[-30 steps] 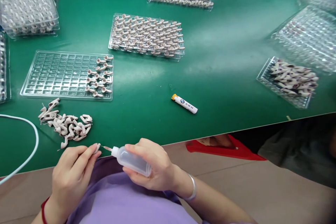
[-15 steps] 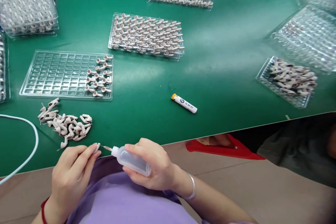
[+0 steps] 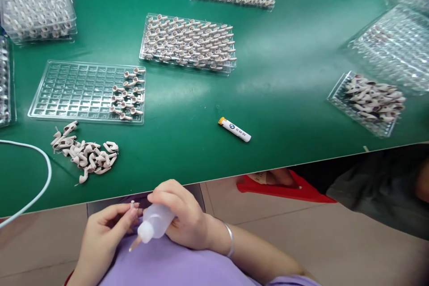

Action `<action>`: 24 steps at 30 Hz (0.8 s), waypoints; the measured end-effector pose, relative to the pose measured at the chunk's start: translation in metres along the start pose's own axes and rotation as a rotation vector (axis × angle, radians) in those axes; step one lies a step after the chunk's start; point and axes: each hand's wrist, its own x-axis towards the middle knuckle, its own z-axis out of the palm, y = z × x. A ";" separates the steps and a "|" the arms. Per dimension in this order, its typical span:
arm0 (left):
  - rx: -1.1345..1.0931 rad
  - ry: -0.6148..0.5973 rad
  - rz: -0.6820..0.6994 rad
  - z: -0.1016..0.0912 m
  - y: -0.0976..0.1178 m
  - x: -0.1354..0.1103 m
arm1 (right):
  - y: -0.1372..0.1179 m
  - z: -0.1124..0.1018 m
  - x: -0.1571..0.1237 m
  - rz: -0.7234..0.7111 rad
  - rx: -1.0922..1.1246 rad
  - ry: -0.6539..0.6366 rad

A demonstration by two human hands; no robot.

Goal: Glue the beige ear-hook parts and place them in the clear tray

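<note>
My left hand (image 3: 102,237) pinches a small white earbud shell (image 3: 133,204) between thumb and fingers, just off the table's front edge. Most of that shell is hidden by the fingers. In my right hand (image 3: 187,219) is a translucent squeeze bottle (image 3: 157,220) with a white cap and a thin dispensing tip. The bottle tilts so its tip points down and left, below the shell and apart from it. Loose earbud shells (image 3: 89,156) lie in a heap beyond my left hand. Behind them, a clear compartment tray (image 3: 70,91) has shells along its right end.
A full tray of shells (image 3: 187,42) lies mid-table. A white BMW-marked lighter-like tube (image 3: 234,129) rests nearer me. Stacked trays (image 3: 36,4) stand at left, a heaped tray (image 3: 373,100) at right. A white cable (image 3: 47,178) curves at left. A person sits at right.
Both hands have drawn back toward my body, off the table edge. The bottle's tip has swung away from the earbud shell and now points down. The shell has been turned more upright.
</note>
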 end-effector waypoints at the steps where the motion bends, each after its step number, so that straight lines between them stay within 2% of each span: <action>1: -0.051 -0.041 -0.063 0.002 -0.001 0.002 | 0.000 0.004 0.000 -0.034 -0.053 0.009; 7: -0.114 -0.049 -0.128 0.006 -0.009 0.017 | 0.004 0.014 -0.003 -0.060 -0.212 0.011; 24: -0.123 -0.049 -0.114 0.007 -0.003 0.021 | 0.002 0.015 -0.001 -0.036 -0.239 0.013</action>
